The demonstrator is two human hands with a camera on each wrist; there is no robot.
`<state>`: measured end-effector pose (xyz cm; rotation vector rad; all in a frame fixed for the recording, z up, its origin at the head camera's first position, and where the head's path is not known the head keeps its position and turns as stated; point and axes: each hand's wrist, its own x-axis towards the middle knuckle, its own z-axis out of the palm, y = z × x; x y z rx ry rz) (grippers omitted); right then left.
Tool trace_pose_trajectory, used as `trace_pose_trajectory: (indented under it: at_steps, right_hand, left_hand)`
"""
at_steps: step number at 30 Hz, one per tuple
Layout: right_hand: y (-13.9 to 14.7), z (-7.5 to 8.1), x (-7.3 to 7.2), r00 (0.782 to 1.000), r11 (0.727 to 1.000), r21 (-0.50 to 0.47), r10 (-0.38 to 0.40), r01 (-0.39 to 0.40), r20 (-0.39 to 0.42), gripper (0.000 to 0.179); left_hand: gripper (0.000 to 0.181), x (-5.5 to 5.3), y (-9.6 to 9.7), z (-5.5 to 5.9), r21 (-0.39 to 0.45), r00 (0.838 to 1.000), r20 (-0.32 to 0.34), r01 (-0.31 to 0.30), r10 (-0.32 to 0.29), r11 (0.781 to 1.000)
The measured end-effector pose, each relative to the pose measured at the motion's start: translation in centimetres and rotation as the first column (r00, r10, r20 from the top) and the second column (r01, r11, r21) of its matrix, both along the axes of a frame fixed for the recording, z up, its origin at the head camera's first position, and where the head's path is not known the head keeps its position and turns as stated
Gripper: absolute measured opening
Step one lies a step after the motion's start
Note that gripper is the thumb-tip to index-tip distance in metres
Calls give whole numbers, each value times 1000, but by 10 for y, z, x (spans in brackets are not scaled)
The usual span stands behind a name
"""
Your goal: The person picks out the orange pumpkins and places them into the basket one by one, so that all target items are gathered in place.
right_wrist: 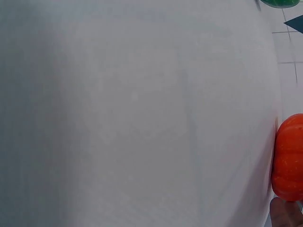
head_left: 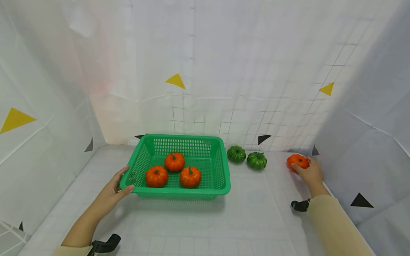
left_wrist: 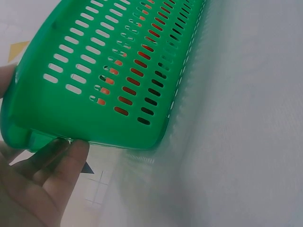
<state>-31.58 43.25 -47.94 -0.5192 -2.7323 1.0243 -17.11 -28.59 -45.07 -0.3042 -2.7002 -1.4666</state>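
My left hand (head_left: 110,195) grips the left end of a green plastic basket (head_left: 179,191), thumb at the near corner of the rim. In the left wrist view, fingers (left_wrist: 71,170) of that hand bend against the basket's rim and slotted wall (left_wrist: 57,111). Three small orange pumpkins lie inside, one (head_left: 174,162) behind the other two. At the far right, my right hand (head_left: 312,176) holds another orange pumpkin (head_left: 296,162) on the table, thumb in front. The right wrist view catches only part of this pumpkin (right_wrist: 289,158) and a fingertip (right_wrist: 283,213) beneath it.
Two green pumpkins, one (head_left: 236,154) beside the basket and one (head_left: 257,161) to its right, sit toward the back. A white sheet covers the table (head_left: 250,220). White sheeting with yellow and black triangles rises behind and on both sides, close to my right hand.
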Motion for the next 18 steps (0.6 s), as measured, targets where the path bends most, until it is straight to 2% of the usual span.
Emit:
trace_pose_trajectory:
  at_steps: [7,13,18]
  right_hand:
    - [1,-1,-1,1000,999,-48,-1,2,11,85]
    - [3,-2,0,1000,999,-54,6,-7,-17,82]
    - [2,-2,1,1000,997,-73,-2,1,-2,83]
  left_hand:
    - [76,0,0,2,4,1000,1,7,-7,1000]
    - [77,1,1,4,-8,1000,-1,1,-2,1000]
    - [77,0,2,4,1,1000,3,-1,1,1000]
